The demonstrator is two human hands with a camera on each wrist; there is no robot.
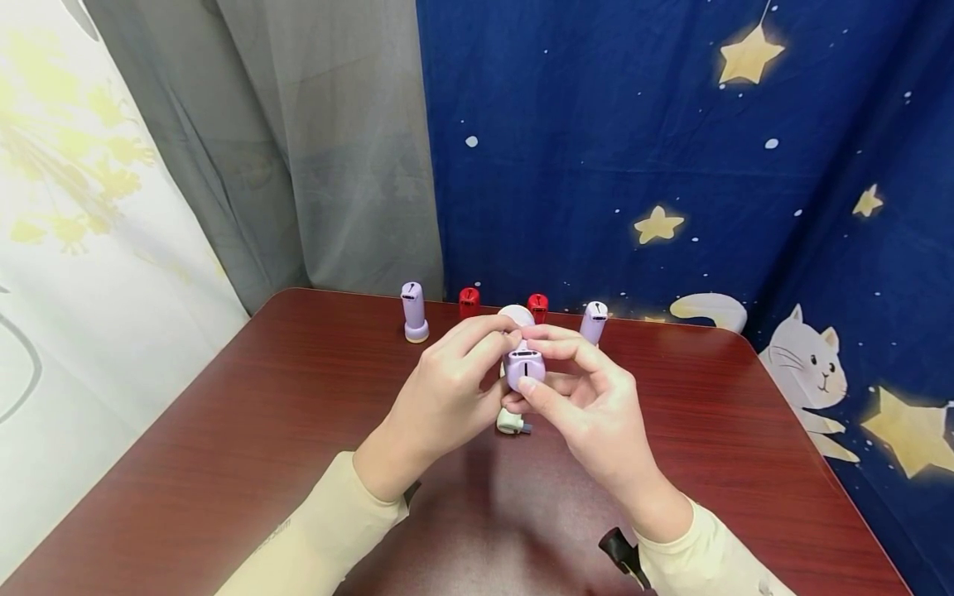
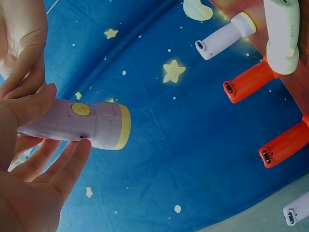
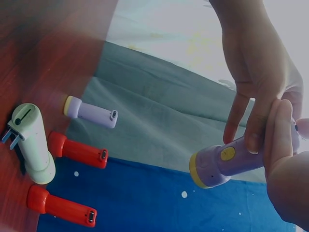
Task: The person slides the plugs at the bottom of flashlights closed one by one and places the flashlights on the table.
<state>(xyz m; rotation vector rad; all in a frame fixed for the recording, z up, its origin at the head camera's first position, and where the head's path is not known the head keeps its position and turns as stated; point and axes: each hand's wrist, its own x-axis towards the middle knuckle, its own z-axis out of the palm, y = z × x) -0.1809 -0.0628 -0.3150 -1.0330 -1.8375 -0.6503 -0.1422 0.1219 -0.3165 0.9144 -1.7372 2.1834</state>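
Purple torch (image 2: pixel 95 124): up off the tbl (image 1: pixel 328 397), above its centre, tail twd the person, head pointing away.
Left hand (image 1: pixel 450 381): fingers bent in, narrow grip on the purple torch nr its tail.
Right hand (image 1: pixel 599 401): thumb on tail face, other fingers round the body; same torch, also a narrow hold.
Done / left: judged mid-job. Purple torch was off the tbl, not yet set down. Pale green torch (image 3: pixel 34 145) had its prongs (image 3: pixel 9 137) out; on the four standing torches they looked tucked in, tho' too small to be sure. On the held one, fingers hid too much; couldn't tell.
Standing row: left lavender torch (image 1: pixel 413 313), left red torch (image 1: pixel 469 303), right red torch (image 1: pixel 537 308), right lavender torch (image 1: pixel 593 323); all upright, heads down, along far edge.
Pale green torch, posn: on its side below the hands, prongs nearest the person.
Torch make: smooth, prob. plastic; slim rounded body flaring to a round head, yellow rim (image 2: pixel 125 128), oval yellow button (image 2: pixel 81 109). Prongs flat, metal-looking.
Tbl surface: reddish-brown, wood-grain, slightly glossy.
Curtains: soft folds; grey curtain (image 1: pixel 358 149) plain, blue curtain (image 1: pixel 581 149) w/ star print.
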